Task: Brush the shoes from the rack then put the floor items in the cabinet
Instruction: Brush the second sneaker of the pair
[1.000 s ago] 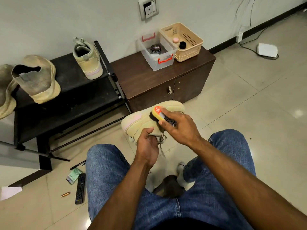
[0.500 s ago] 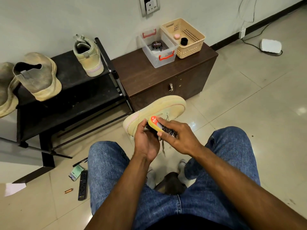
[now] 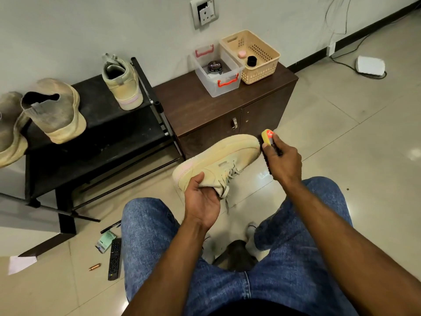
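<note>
Brushing shoe [image 3: 218,158] toe, brush [image 3: 268,142] gripped

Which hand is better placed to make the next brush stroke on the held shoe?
Right. The right hand already grips the brush at the shoe's toe; the left hand is busy holding the shoe.

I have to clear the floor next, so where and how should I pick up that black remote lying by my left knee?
Take the remote control across its narrow width near the middle, coming straight down from above. It lies flat on the floor tiles with its long sides bare, so thumb and fingers can likely pinch both edges. The green packet sits close to its top end; the middle and lower half are freer.
</note>
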